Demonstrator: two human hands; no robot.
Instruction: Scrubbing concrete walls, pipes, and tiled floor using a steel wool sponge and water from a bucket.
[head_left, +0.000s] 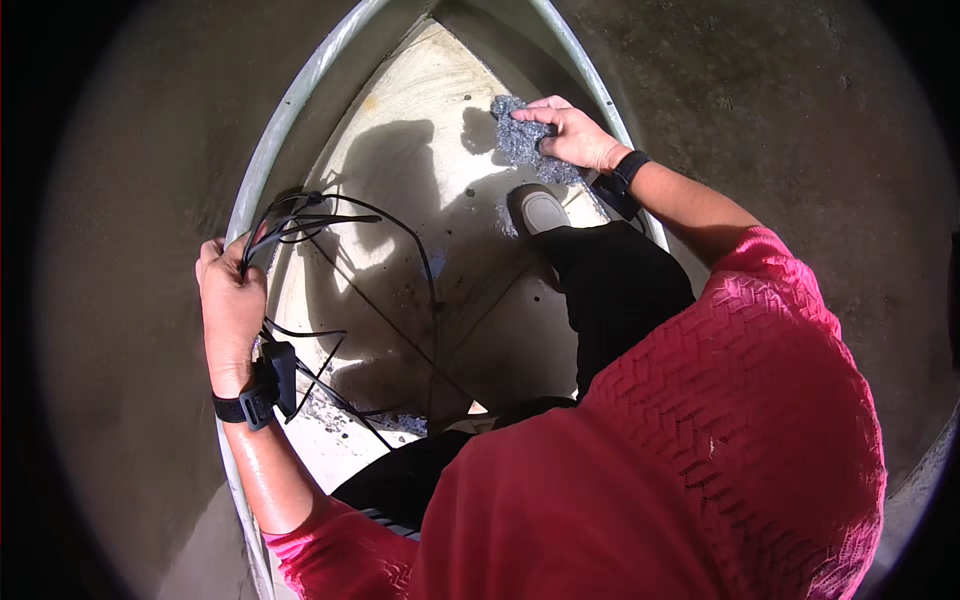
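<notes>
My left hand (234, 289) is closed around a bundle of black cables (300, 219) at the left gunwale (271, 142) of a small boat. Loops of the cable hang inward over the pale boat floor (420, 71). In my right hand (574, 135) is a wad of grey metal scouring wool (517, 135), pinched between thumb and fingers. It is just inside the right gunwale (589, 71), above the floor's edge; whether it touches the hull I cannot tell. Each wrist carries a black strap with a small dark box.
My light-toed shoe (543, 212) stands on the floor below the scouring wool. Cables trail back toward my legs. Dark specks and scuffed patches (322, 424) mark the floor, and my shadow covers much of it. The gunwales meet toward the bow ahead. A brown surface (750, 112) surrounds the hull.
</notes>
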